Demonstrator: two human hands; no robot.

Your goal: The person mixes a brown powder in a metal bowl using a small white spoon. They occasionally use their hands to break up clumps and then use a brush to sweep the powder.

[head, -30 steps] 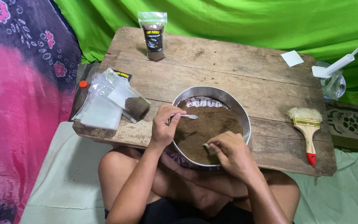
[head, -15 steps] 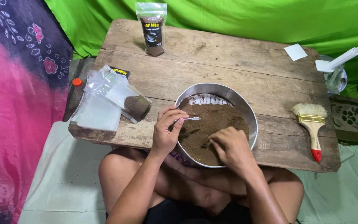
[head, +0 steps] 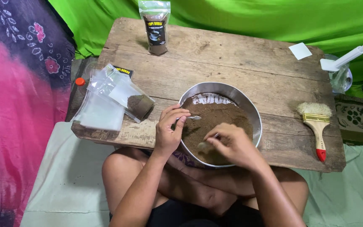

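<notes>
A round metal pan (head: 248, 110) with brown powder (head: 215, 120) sits at the near edge of a worn wooden table (head: 232, 59). My left hand (head: 169, 130) rests on the pan's left rim and pinches a small spoon (head: 193, 118) over the powder. My right hand (head: 231, 145) is inside the pan near its front, fingers closed on a small scoop-like object (head: 204, 146) partly buried in powder; what it is stays unclear.
Clear plastic pouches (head: 110, 98), one with some brown powder, lie at the table's left. A filled standing pouch (head: 155, 27) is at the back. A paintbrush (head: 317, 126) lies at the right, a white paper square (head: 300, 51) beyond it. Green cloth hangs behind.
My right hand has shifted left and deeper into the powder at the pan's front. The left hand stays at the rim with the spoon.
</notes>
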